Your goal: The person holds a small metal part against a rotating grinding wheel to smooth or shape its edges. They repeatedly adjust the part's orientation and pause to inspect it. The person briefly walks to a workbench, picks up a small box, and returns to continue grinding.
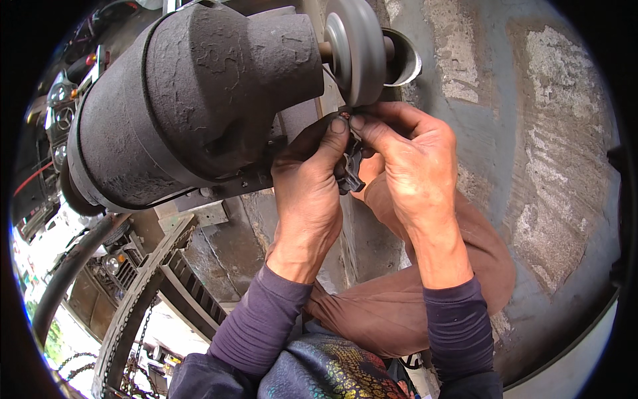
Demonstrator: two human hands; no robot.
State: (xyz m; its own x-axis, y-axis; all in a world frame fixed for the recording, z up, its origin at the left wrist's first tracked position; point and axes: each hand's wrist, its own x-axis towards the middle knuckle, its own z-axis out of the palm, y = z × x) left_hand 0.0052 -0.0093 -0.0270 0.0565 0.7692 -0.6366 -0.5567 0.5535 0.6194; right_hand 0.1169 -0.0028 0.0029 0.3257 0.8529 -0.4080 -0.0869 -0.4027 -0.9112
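My left hand (306, 189) and my right hand (417, 163) meet just below a grey grinding wheel (365, 56). Between them they grip a small dark metal part (351, 171) with an irregular, jointed shape; its exact kind I cannot make out. Both thumbs press near its upper end, where a small reddish spot shows. That end is close under the wheel's lower rim; whether it touches is hard to see. Smooth streaks on the wheel look like spinning. The wheel sits on the shaft of a large, dark, rough-coated motor (199, 93).
Behind the wheel is a round metal guard (403, 63). A worn grey wall panel (558, 153) fills the right side. At lower left are a metal frame (133, 319) and hanging chains (141, 346); vehicles show beyond. My bent brown-trousered leg (399, 299) is below my hands.
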